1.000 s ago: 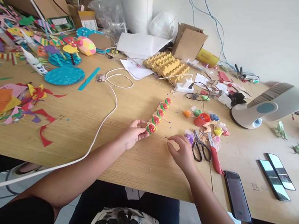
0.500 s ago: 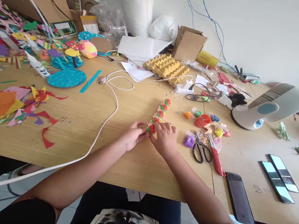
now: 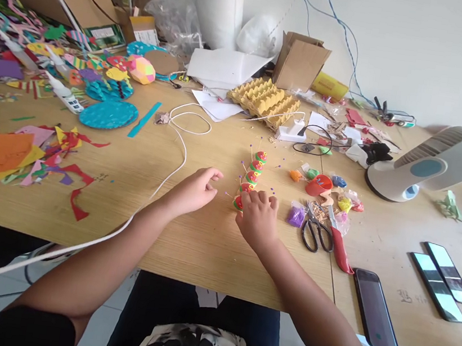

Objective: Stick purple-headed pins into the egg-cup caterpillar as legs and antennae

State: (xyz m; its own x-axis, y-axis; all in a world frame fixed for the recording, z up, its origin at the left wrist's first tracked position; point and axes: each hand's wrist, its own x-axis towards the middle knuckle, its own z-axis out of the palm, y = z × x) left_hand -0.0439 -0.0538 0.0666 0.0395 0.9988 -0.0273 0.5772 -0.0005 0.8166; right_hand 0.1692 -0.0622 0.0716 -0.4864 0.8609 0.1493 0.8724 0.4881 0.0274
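Observation:
A caterpillar-like craft [image 3: 253, 177] of several red and green domed segments with yellow spots lies on the table, pointing away from me. Thin sticks with small purple tips jut out from both its sides. My right hand [image 3: 260, 216] has its bent fingers on the nearest segment and hides part of it. To the left of the craft, my left hand [image 3: 195, 192] is held apart from it, thumb and fingers loosely parted, with nothing between them.
Scissors [image 3: 315, 232], a red-handled knife [image 3: 340, 250], a red cup [image 3: 318, 185] and bagged clay [image 3: 296, 215] lie to the right, with phones and a white fan [image 3: 423, 164] beyond. Blue discs [image 3: 108, 115] and paper scraps are on the left. A white cable [image 3: 161, 186] crosses the table.
My left hand has let go of the craft's near end and moved left. My right hand stays at the nearest segment. The view has shifted slightly.

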